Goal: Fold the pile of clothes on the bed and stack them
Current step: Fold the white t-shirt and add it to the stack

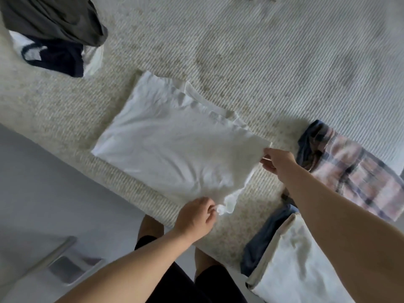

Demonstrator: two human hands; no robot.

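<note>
White T-shirt [175, 145]: spread flat at frame centre on the bed [273, 62], under a cream, ribbed cover. Pinched at its right corner by the right hand [276, 160], grip closed on the cloth. Bunched lower corner pinched in the left hand [195, 217], grip likewise closed on it. Unfolded pile [54, 33] of grey, navy and white clothes heaped at upper left. Plaid garment [358, 171] laid at right edge, over something dark blue. Folded white and blue stack [290, 265] at lower right. Pale grey floor [43, 193] at lower left, beside the bed's edge.
</note>
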